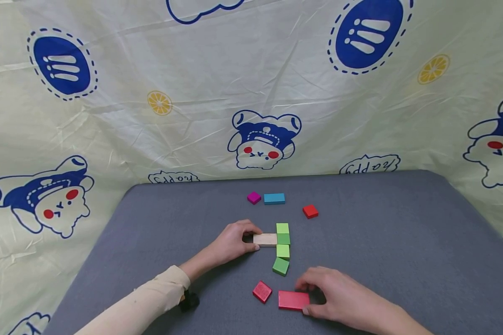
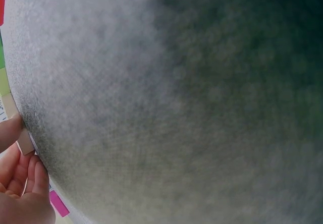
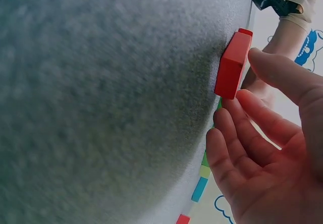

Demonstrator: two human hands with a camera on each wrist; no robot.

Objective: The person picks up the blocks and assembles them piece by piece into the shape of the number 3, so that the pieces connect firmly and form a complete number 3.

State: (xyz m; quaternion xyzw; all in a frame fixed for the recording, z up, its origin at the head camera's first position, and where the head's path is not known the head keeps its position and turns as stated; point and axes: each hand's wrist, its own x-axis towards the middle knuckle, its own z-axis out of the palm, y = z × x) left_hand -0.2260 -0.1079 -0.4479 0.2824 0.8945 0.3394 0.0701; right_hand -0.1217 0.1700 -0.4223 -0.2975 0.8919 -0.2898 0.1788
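Note:
My left hand [image 1: 234, 239] pinches the left end of a pale wooden block [image 1: 265, 240] between thumb and fingers. The block's right end meets a column of light and darker green cubes [image 1: 282, 251]; the lowest green cube [image 1: 281, 266] is turned askew. Nearer the front, my right hand [image 1: 335, 295] has its thumb and fingers at the right end of a flat red rectangular block [image 1: 292, 300], pinching it along its long sides. In the right wrist view, the thumb and a fingertip meet that red block [image 3: 233, 65]. Just left of it, a red cube [image 1: 262, 291] lies tilted.
Farther back on the grey table [image 1: 184, 209] lie a magenta cube [image 1: 254, 197], a blue rectangular block [image 1: 274, 198] and another red cube [image 1: 310, 211]. A pale printed cloth [image 1: 201, 139] hangs behind the table's far edge.

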